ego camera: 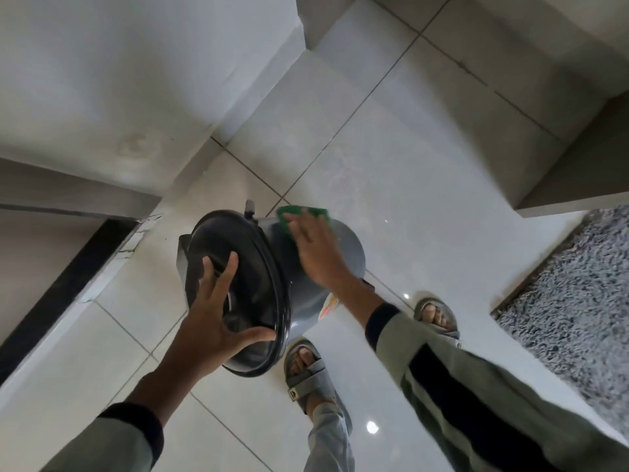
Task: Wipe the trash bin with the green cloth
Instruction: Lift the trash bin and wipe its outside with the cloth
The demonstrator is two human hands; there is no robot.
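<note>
Sleeves of grey-green cloth with dark cuffs come in from the bottom edge, one on each arm. Between them two feet in grey strapped sandals [308, 376] stand on the glossy white tiled floor [425, 206], one just below the bin and the other to its right.

The left hand [212, 315] lies spread on the round black plastic lid [235, 287] of the grey plastic trash bin [306, 298], fingers [228, 277] open and splayed, the thumb reaching toward the lid's near rim; it presses on the lid and grips nothing. The bin is tilted, so that the lid faces left and toward the camera while the grey body points away to the right. An orange and white sticker shows low on the body, by the right wrist.

The right hand [318, 253] lies flat on the upper side of the grey body, fingers extended and pressing the green cloth [296, 218] against it. The cloth sits under the fingertips at the far end of the bin, its green edge showing beyond them.

A grey shaggy mat [578, 301] lies on the floor well to the right. Pale walls rise beyond the bin, at left and at top.
</note>
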